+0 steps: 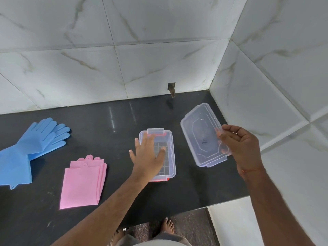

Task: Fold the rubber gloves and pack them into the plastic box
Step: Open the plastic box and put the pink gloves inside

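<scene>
The left hand (148, 157) lies flat and spread over the open plastic box (169, 153), palm down, fingers loose and gripping nothing, though from where I stand I can't say whether the palm presses on the rim or hangs just above it. The right hand (239, 144) pinches the clear lid (198, 132) by its near right edge, holding it tilted to the right of the box and apart from it. The box sits on the black table (106, 121), its bottom ribbed in a grid, a red latch showing at its near end. Left of the box lie the pink gloves (83, 183), folded into a flat stack. Farther left, near the table's edge, the blue gloves (32, 144) lie unfolded, one on the other, fingers pointing toward the tiled wall (142, 50).
</scene>
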The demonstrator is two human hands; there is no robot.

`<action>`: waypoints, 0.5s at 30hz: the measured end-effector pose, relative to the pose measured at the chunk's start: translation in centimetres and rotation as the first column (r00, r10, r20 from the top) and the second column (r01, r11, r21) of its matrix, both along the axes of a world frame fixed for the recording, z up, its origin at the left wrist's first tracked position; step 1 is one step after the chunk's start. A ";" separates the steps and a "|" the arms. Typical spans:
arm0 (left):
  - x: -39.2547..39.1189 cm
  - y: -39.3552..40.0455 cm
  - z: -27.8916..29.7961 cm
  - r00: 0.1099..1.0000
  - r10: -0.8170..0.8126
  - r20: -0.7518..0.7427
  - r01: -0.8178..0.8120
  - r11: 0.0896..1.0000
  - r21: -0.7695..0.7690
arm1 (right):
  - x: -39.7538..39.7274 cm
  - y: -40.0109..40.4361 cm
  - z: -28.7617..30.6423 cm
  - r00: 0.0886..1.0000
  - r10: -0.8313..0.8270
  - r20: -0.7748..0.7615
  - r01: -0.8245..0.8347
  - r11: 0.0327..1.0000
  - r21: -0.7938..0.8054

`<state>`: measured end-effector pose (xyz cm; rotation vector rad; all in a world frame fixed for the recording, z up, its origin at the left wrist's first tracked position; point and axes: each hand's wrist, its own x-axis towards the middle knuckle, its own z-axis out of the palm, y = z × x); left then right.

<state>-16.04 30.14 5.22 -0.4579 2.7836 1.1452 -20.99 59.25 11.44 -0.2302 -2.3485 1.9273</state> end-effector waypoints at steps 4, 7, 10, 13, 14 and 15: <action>1.7 -2.6 -1.1 0.998 0.069 0.005 -0.068 0.997 -0.048 | 0.1 0.6 -1.9 0.997 -0.026 -0.074 0.060 0.864 0.500; 2.9 -3.9 -1.6 0.994 0.069 0.079 -0.070 0.998 0.002 | 1.0 -0.4 -4.5 0.996 0.045 -0.079 0.042 0.550 0.834; 3.4 -4.2 -1.2 0.983 0.018 0.185 -0.015 1.000 -0.018 | 2.5 -1.5 -7.0 0.991 0.091 -0.096 0.052 0.400 0.915; 3.6 -3.8 -0.8 0.975 -0.023 0.221 0.014 0.999 0.042 | 3.6 -2.5 -9.0 0.983 0.162 -0.091 0.028 0.359 0.933; 3.6 -3.5 -0.7 0.973 -0.024 0.229 0.008 0.997 0.071 | 3.9 -2.8 -9.6 0.979 0.185 -0.086 0.015 0.355 0.935; 3.7 -3.2 -0.8 0.972 -0.024 0.232 -0.001 0.994 0.107 | 4.0 -3.1 -10.1 0.976 0.204 -0.076 -0.002 0.358 0.934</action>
